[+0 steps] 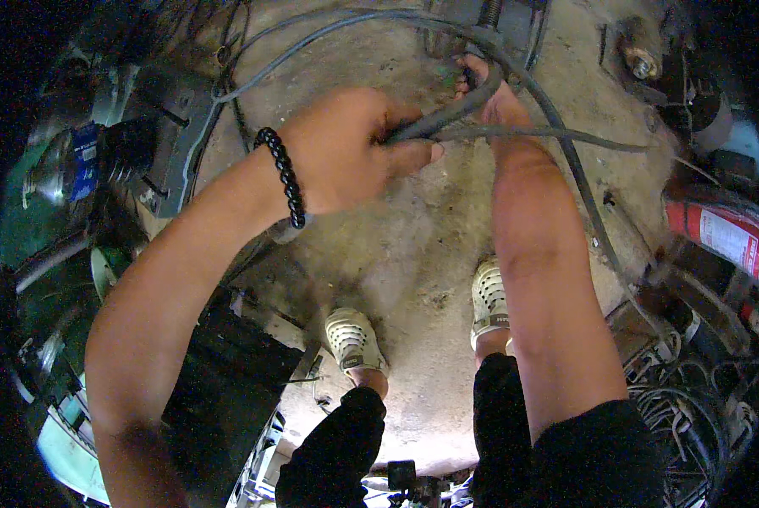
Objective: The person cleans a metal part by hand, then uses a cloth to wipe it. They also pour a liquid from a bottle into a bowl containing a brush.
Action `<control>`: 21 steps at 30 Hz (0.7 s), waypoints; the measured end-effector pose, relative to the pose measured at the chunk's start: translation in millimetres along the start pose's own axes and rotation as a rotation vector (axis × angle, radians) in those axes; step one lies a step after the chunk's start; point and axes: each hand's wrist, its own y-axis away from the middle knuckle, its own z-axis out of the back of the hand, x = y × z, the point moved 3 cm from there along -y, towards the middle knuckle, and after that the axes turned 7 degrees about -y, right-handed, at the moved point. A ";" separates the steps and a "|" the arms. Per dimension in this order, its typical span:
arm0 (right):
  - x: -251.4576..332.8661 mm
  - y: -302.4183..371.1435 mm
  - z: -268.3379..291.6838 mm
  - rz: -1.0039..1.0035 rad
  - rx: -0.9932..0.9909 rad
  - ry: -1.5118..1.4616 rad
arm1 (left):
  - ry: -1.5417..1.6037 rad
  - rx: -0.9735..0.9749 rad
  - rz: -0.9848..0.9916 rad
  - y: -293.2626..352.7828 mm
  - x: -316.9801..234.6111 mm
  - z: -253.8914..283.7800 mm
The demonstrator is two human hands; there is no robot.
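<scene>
My left hand (346, 140), with a black bead bracelet (283, 176) at its wrist, is closed around a thick dark cable (447, 115). From this grip the cable curves up to the right, passing in front of my right hand (476, 68). That hand reaches farther ahead, low near the floor, its fingers curled; the cable partly covers it, and what they hold cannot be made out. A thinner grey cable (557, 132) runs rightward from beside my left hand. Another long loop (312, 38) arches across the far side and down past my right forearm.
Below me is a stained concrete floor (396, 245), with my pale clogs on it. A red cylinder with a white label (726, 235) lies at the right, above tangled cables (684, 415). Metal machine parts (189, 152) line the left. A threaded rod (489, 13) stands at the far edge.
</scene>
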 end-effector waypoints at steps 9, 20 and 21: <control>-86.2 112.0 11.8 -0.060 -0.121 0.098 | -0.031 -0.039 -0.004 -4.8 2.1 7.6; -277.0 342.4 40.8 -0.111 -0.285 0.181 | -0.236 -0.002 0.172 1.8 -4.7 -29.3; -296.7 363.6 41.7 -0.245 -0.267 0.128 | -0.246 0.025 0.221 -0.8 -1.6 -31.2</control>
